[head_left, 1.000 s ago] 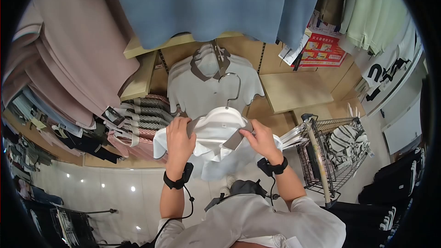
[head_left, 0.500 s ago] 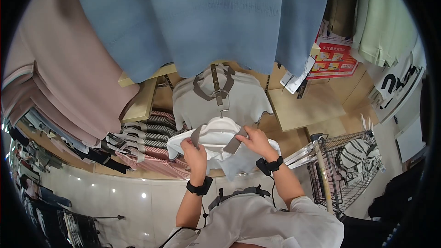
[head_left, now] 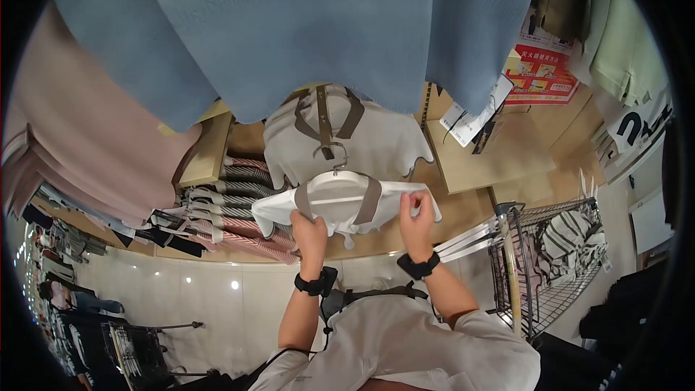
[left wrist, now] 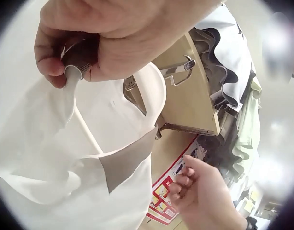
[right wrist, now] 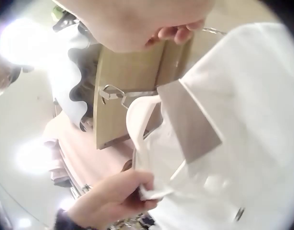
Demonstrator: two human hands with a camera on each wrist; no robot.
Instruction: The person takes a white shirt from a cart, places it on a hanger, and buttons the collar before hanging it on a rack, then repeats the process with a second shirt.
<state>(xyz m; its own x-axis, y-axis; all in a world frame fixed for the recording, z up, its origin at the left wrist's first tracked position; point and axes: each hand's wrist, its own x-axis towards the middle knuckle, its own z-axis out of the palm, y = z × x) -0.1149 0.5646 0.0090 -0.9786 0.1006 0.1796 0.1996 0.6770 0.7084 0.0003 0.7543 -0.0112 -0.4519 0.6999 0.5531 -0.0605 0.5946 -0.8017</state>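
A white collared shirt [head_left: 391, 194] with a grey-brown collar [head_left: 370, 201] is on a white hanger [left wrist: 156, 91], whose metal hook [head_left: 334, 153] overlaps the hanging rail end in the head view. My left hand [head_left: 310, 237] pinches the left collar side at its front edge; the left wrist view shows the cloth between thumb and fingers. Off the cloth, my right hand [head_left: 417, 228] is near the right shoulder, its fingers loosely curled around nothing. In the right wrist view, the collar's free side [right wrist: 190, 124] lies folded down below that hand.
Similar pale shirts [head_left: 387, 134] hang just behind. Blue garments [head_left: 304, 29] hang overhead, pink ones [head_left: 108, 101] at the left. Striped folded clothes [head_left: 239, 188] are stacked left of the shirt. A wire cart [head_left: 550, 289] with striped clothing stands at the right, below a wooden shelf [head_left: 485, 159].
My right hand has let go of the collar and moved right towards the shoulder. The left hand keeps its hold at the collar. The shirt now lies flatter and more spread.
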